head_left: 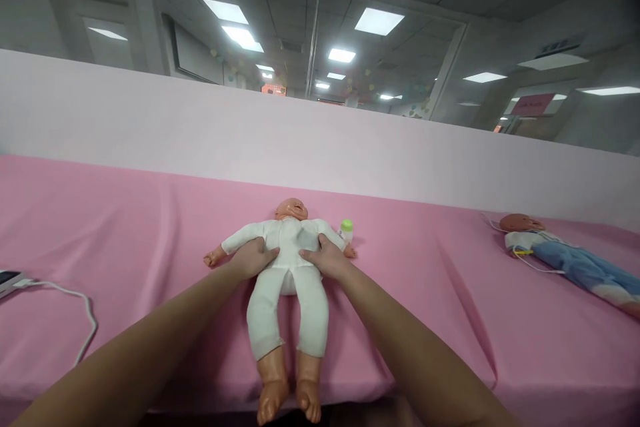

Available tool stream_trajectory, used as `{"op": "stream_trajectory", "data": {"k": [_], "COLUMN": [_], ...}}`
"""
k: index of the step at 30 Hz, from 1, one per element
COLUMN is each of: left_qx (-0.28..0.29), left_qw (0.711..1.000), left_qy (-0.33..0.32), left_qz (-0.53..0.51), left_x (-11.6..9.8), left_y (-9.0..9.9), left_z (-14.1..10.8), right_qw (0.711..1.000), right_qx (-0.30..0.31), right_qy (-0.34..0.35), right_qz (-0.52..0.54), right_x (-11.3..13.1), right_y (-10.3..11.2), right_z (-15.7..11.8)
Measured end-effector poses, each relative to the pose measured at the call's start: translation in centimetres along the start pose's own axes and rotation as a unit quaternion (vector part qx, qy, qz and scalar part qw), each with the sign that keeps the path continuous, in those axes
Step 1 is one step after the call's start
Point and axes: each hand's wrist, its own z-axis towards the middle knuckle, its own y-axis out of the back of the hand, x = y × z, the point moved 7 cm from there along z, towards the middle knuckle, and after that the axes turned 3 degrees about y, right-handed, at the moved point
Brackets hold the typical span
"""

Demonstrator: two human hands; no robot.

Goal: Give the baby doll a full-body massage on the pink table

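A baby doll [289, 251] in a white suit lies on its back, its head toward the wall and its bare feet at the near edge of the pink cloth. My left hand [254, 257] grips the doll's torso from the left side, thumb on the front and the other fingers hidden at its side. On the opposite side my right hand [325, 256] holds the torso in the same way, thumb over the belly. A grey patch shows on the doll's chest. The doll's arms are spread outward.
Just beyond the doll's arm on the right stands a small bottle [347, 229] with a green cap. A second doll [575, 260] in blue lies at the far right with thin tubing. At the left, a white device [11, 283] trails a cable over the pink cloth [400, 293].
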Motion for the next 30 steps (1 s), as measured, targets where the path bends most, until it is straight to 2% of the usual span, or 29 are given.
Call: {"op": "stream_trajectory", "data": {"k": [3, 7, 12, 15, 21, 25, 30], "left_qx": [0.002, 0.025, 0.042, 0.033, -0.004, -0.032, -0.065], "left_qw": [0.995, 0.988, 0.983, 0.978, 0.984, 0.987, 0.989], "left_qy": [0.018, 0.032, 0.037, 0.037, 0.017, 0.008, 0.016], "left_qz": [0.100, 0.150, 0.176, 0.202, 0.177, 0.159, 0.130], "left_x": [0.9, 1.2, 0.5, 0.3, 0.4, 0.6, 1.1], "left_y": [-0.3, 0.3, 0.9, 0.7, 0.7, 1.3, 1.9], "left_z": [0.7, 1.0, 0.9, 0.6, 0.2, 0.1, -0.1], "right_qw": [1.000, 0.993, 0.984, 0.982, 0.982, 0.983, 0.981], "right_qx": [0.004, -0.016, -0.036, -0.036, -0.050, -0.066, -0.116], "right_qy": [0.021, 0.064, 0.049, 0.045, 0.064, 0.059, 0.024], "right_qz": [-0.010, -0.099, -0.167, -0.178, -0.172, -0.161, -0.154], "right_x": [-0.6, -0.7, 0.0, 0.2, 0.0, -0.7, -2.4], "right_y": [-0.1, 0.5, 1.0, 1.1, 1.3, 1.5, 2.6], "right_z": [0.5, 0.0, -0.7, -0.9, -0.8, -0.4, 0.5]}}
